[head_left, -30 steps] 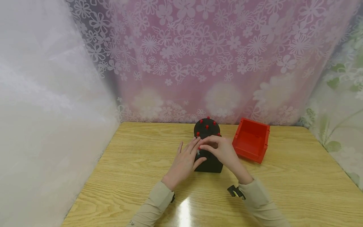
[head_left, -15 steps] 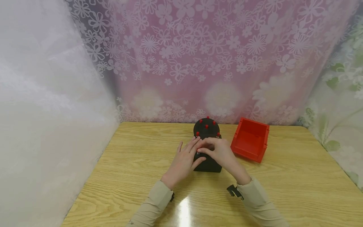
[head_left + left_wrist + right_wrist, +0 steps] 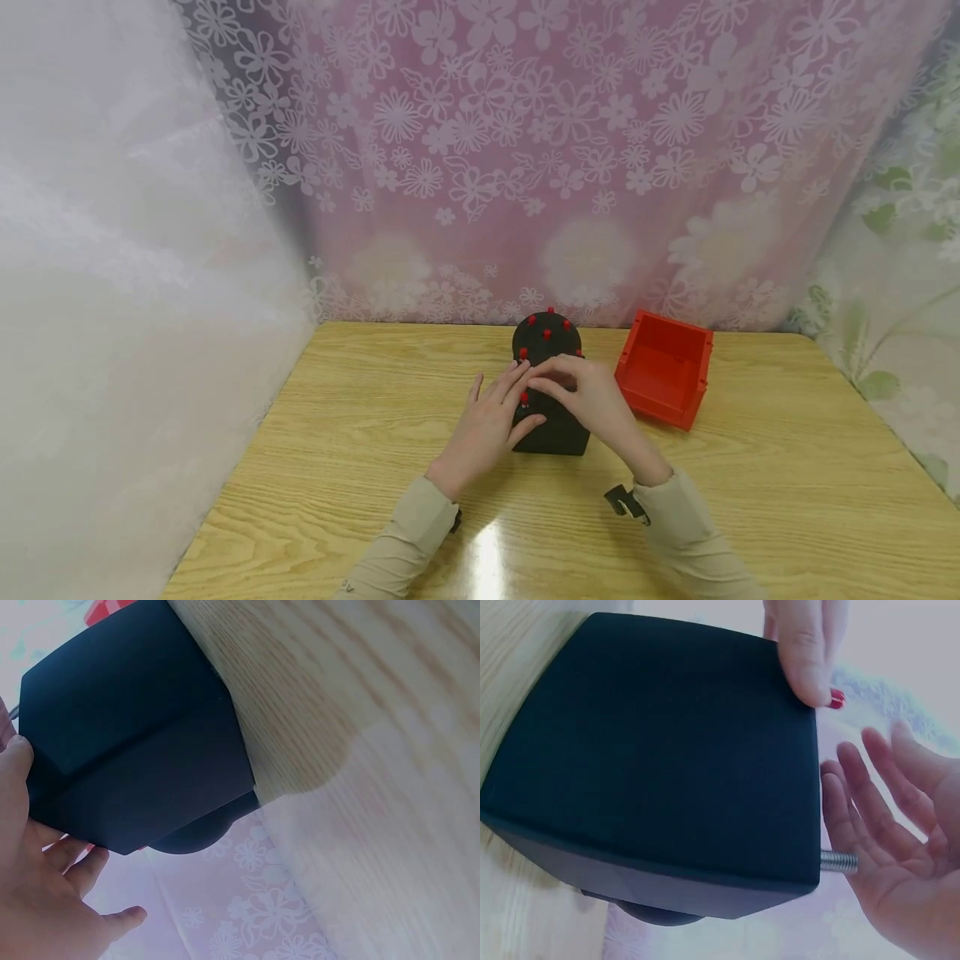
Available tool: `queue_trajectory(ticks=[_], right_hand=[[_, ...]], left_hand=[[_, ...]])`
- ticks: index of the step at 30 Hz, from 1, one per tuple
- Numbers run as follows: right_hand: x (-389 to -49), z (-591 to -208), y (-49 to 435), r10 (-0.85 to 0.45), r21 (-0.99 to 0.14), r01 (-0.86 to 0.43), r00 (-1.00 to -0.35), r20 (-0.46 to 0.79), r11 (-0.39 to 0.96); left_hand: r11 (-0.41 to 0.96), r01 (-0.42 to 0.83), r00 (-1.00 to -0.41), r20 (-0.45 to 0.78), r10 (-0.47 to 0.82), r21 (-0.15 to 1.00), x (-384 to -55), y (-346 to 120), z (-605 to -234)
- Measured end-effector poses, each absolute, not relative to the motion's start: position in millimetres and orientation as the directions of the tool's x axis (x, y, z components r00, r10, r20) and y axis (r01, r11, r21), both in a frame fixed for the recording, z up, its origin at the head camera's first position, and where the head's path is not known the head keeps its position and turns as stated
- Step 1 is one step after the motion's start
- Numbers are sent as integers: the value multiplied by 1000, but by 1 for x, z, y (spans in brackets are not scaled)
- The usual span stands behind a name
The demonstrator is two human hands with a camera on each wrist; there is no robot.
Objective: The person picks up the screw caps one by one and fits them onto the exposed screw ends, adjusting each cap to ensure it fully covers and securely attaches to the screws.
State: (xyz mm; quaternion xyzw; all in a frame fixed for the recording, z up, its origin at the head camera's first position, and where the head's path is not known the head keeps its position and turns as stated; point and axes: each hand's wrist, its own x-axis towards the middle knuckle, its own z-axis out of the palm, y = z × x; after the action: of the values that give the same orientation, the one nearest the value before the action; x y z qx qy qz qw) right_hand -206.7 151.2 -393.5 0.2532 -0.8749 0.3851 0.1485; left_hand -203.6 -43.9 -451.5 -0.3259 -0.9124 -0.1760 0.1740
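Observation:
A black box [image 3: 551, 437] with a round black plate [image 3: 546, 323] behind it stands on the wooden table. My left hand [image 3: 483, 429] rests against its left side, fingers straight and spread, its thumb [image 3: 802, 664] on the edge. One red cap [image 3: 524, 398] sits on the box's upper face close to the left fingers. Over that face, my right hand [image 3: 596, 404] hovers with thumb and forefinger bent toward each other; its wrist view shows the fingers loosely bent, with nothing seen in them. A bare threaded bolt [image 3: 838, 861] juts from the box beside the right hand.
Several red caps, one a red cap [image 3: 547, 334] at the plate's centre, stand on the black parts. A red bin [image 3: 663, 367] lies to the right. Beyond the table [image 3: 375, 392] hangs a pink floral curtain [image 3: 480, 167].
My right hand first holds the red cap at a silver bolt, then turns or presses it there. Now the fingers have lifted off, upward, leaving the cap on the bolt. The left hand stays.

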Motion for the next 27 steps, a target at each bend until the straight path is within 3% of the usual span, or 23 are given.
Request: queue_trajectory(ticks=[10, 19, 27], right_hand=[[-218, -390, 177, -140, -823, -383, -923, 359, 419], [-223, -382, 200, -23, -849, -339, -932, 361, 406], [-245, -375, 245, 81, -780, -305, -907, 412, 546]], left_hand=[[753, 623, -762, 378, 525, 210, -204, -42, -451], [755, 624, -760, 379, 528, 200, -204, -41, -451], [750, 628, -757, 383, 529, 205, -204, -42, -452]])
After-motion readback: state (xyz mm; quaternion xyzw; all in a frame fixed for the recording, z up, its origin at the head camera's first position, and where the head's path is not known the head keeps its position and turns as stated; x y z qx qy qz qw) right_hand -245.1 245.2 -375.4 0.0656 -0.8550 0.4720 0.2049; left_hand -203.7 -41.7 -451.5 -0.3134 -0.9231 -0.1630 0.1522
